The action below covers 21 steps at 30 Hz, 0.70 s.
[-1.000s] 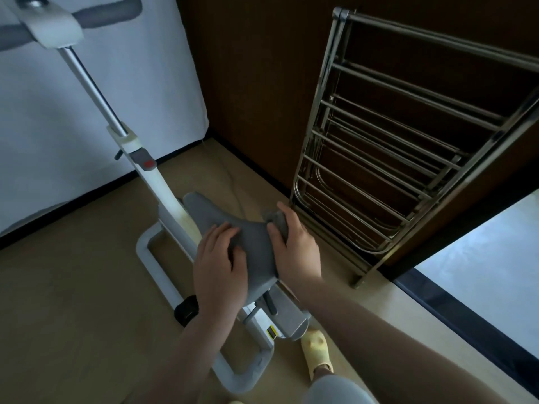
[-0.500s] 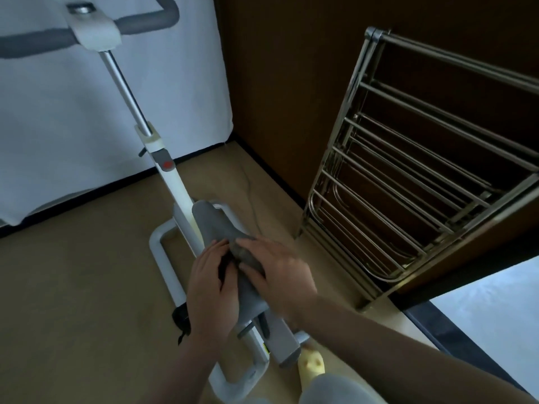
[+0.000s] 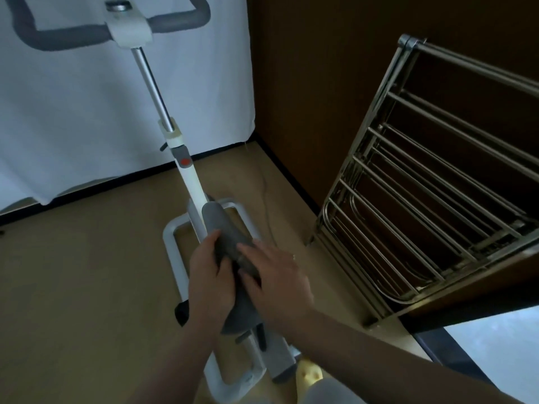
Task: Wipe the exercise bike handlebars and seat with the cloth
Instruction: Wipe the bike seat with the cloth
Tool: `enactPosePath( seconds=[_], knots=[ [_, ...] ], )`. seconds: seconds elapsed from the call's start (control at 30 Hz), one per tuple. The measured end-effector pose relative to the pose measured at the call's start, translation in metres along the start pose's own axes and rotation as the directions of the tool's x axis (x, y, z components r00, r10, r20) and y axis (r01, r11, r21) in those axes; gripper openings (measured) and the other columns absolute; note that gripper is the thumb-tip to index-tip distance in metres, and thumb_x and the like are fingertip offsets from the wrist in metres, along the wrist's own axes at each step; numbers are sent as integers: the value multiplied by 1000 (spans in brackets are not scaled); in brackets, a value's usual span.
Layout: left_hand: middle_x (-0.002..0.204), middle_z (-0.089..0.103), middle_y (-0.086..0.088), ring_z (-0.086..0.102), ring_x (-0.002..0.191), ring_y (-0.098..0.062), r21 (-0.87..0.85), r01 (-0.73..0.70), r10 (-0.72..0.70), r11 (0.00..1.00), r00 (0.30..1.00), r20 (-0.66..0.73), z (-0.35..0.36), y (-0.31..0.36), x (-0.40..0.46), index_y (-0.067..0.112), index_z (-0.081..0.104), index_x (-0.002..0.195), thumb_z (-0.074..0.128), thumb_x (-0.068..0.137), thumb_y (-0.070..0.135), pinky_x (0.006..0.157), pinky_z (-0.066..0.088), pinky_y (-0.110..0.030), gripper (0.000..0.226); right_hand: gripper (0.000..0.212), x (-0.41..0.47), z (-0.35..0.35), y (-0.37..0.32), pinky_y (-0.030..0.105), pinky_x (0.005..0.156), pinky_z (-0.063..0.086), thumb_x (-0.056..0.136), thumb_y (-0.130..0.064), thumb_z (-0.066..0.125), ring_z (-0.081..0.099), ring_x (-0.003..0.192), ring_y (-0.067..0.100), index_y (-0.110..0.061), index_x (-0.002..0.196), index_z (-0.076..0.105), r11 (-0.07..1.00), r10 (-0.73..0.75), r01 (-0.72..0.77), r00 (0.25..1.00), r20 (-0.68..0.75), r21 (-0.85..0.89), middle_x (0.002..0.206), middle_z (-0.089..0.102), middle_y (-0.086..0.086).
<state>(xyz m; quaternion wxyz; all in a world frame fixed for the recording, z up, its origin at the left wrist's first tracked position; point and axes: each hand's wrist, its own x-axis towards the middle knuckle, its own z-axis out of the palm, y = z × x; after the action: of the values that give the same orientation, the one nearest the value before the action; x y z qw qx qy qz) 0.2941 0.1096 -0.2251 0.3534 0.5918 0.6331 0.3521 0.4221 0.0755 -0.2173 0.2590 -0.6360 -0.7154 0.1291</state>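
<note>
Under right-hand fingers (image 3: pixel 248 252): cloth (image 3: pixel 248 265), seat (image 3: pixel 218 225).

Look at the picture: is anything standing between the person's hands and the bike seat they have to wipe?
Nothing visible does. Both the left hand and the right hand already rest on the grey seat; the cloth itself cannot be clearly made out.

Tan floor (image 3: pixel 73 287), white curtain (image 3: pixel 73 112), dark wood wall (image 3: pixel 320 68), steel drying rack (image 3: pixel 437 199)

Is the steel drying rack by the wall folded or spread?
Folded: the steel drying rack leans against the brown wall, its rails stacked flat.
</note>
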Motion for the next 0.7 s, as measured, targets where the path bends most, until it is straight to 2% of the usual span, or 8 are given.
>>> enactPosePath(
  seconds=[0.1,0.2,0.3,0.4,0.5,0.57,0.63,0.7],
  knots=[
    [141,46,4,45,127,-15,-13,20,-21,1000,999,-48,3,1,-3,26,43,139,42,98,11,107,38,-45,43,46,4,-5,18,32,112,31,95,-39,42,40,135,12,-32,141,42,984,-179,177,972,150,23,143,48,-9],
    [136,52,3,50,121,-17,4,21,-21,1000,997,-79,3,4,-3,24,47,136,43,98,13,104,41,-45,39,45,15,-6,26,30,105,41,96,-46,45,44,128,2,-36,140,43,974,-49,17,989,136,226,141,48,-16],
    [129,58,1,56,113,-20,21,9,-7,1000,995,-101,3,4,-6,26,50,131,42,98,14,98,46,-47,36,46,-10,2,11,27,107,37,95,-47,42,39,132,3,-38,140,40,988,13,-17,1000,25,156,145,44,-14],
    [128,59,1,57,111,-19,33,38,-34,999,993,-115,2,8,-8,28,50,132,42,98,16,98,46,-44,37,46,1,-1,27,30,107,39,96,-49,40,44,128,2,-39,141,38,980,-65,40,990,127,193,140,49,-15],
    [131,57,4,55,114,-17,27,36,-33,999,992,-120,2,11,-9,29,53,130,42,99,18,100,45,-42,35,39,29,-3,36,34,95,49,96,-52,42,56,112,4,-46,134,39,905,115,-184,974,195,384,122,56,-23],
    [137,51,14,54,116,-15,34,25,-20,999,991,-130,2,14,-11,30,55,125,42,99,15,101,44,-41,33,43,16,0,27,28,98,45,95,-52,38,51,118,2,-43,137,36,936,99,-143,984,147,321,129,51,-24],
    [136,47,22,55,115,-14,69,24,-14,997,989,-148,1,16,-13,32,56,122,42,98,13,101,44,-37,33,49,4,-3,24,23,100,41,94,-53,33,46,121,-3,-40,142,34,965,-23,-7,993,113,263,136,47,-22],
    [132,42,29,50,119,-7,66,37,-27,997,987,-159,1,17,-11,30,57,122,43,98,11,102,39,-27,34,42,22,-6,32,19,91,45,96,-49,38,53,110,-2,-39,138,40,941,-20,-45,982,189,335,125,56,-19]
  ],
)
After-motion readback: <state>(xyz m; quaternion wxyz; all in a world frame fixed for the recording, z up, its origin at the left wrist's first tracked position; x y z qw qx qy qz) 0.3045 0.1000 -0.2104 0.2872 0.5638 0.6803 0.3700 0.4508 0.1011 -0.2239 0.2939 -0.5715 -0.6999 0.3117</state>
